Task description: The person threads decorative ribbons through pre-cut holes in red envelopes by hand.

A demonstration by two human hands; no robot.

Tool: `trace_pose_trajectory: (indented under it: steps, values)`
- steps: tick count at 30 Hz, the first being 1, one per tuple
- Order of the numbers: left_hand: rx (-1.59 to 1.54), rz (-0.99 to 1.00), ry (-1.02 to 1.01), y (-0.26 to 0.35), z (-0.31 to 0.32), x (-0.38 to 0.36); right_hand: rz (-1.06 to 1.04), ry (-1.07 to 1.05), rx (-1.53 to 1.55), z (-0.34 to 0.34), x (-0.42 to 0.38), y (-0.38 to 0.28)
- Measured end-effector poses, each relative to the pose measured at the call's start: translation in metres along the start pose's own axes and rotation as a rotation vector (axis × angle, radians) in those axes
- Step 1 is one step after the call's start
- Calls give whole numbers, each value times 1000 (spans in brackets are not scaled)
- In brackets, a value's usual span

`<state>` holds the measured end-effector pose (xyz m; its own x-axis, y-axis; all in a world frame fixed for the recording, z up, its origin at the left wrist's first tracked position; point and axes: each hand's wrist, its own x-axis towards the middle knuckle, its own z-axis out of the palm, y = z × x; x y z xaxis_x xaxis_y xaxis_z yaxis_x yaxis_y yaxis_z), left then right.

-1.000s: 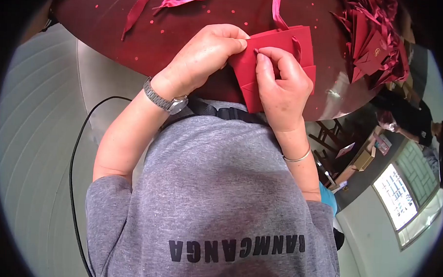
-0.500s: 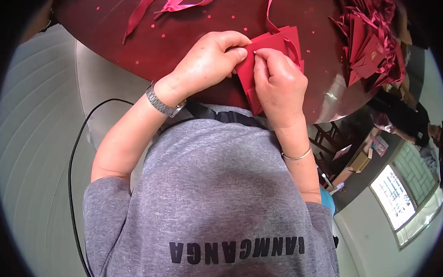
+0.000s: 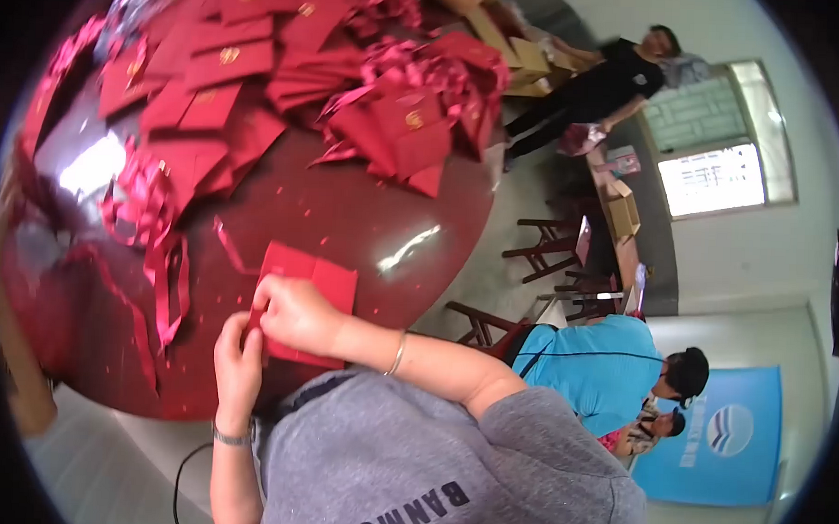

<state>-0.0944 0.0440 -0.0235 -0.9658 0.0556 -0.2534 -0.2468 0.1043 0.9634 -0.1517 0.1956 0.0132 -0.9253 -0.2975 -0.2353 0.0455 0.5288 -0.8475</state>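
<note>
A flat red paper gift bag [image 3: 329,282] lies at the near edge of the dark red table, under my hands. My left hand [image 3: 238,362] has its thumb and fingers closed at the bag's left edge. My right hand [image 3: 296,315] rests over the bag, fingers bent in a pinch beside the left fingertips. What the right fingertips hold is too small and partly covered to make out. A short red ribbon [image 3: 231,246] runs along the table just beyond the bag.
Piles of red gift bags [image 3: 231,57] with gold marks cover the far side of the table [image 3: 439,240]. Loose ribbons [image 3: 164,290] lie at the left. A person in black [image 3: 596,88] stands beyond; another in a blue shirt [image 3: 596,365] is at the right, near wooden stools [image 3: 545,248].
The head view has swung right and up, bringing the bag piles and other people into view. Both hands stay together at the bag; the right hand now covers its left edge.
</note>
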Motion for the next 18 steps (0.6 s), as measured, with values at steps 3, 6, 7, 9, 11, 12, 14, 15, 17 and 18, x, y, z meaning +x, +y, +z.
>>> trace_pose_trajectory:
  steps: [3, 6, 7, 9, 11, 12, 14, 15, 17, 18]
  values:
    - [-11, -36, 31, 8, 6, 0, -131, 10, -248, 7, -1, 1]
    - [32, 71, 61, -1, 8, 1, -321, -46, -462, 10, -9, -11]
    - [30, 93, 51, 0, 8, 0, -354, -69, -495, 10, -6, -12]
    - [-32, -12, 33, 4, 5, -3, -227, -90, -382, 5, 4, -8]
    - [19, -17, 18, 2, 6, -5, -193, -1, -113, 10, 16, 16]
    - [92, 50, 61, -7, 6, -4, -155, -12, -111, 12, 16, 14]
    - [239, 341, 159, -8, 13, -6, -251, -52, -354, 14, 4, -2]
    - [215, 238, 111, -2, 11, -9, -296, -47, -407, 12, -4, -12]
    - [215, 326, 241, -7, 19, -8, -387, -25, -467, 19, 0, -9]
    - [181, 361, 265, -23, 19, -4, -380, -42, -451, 19, 5, -9]
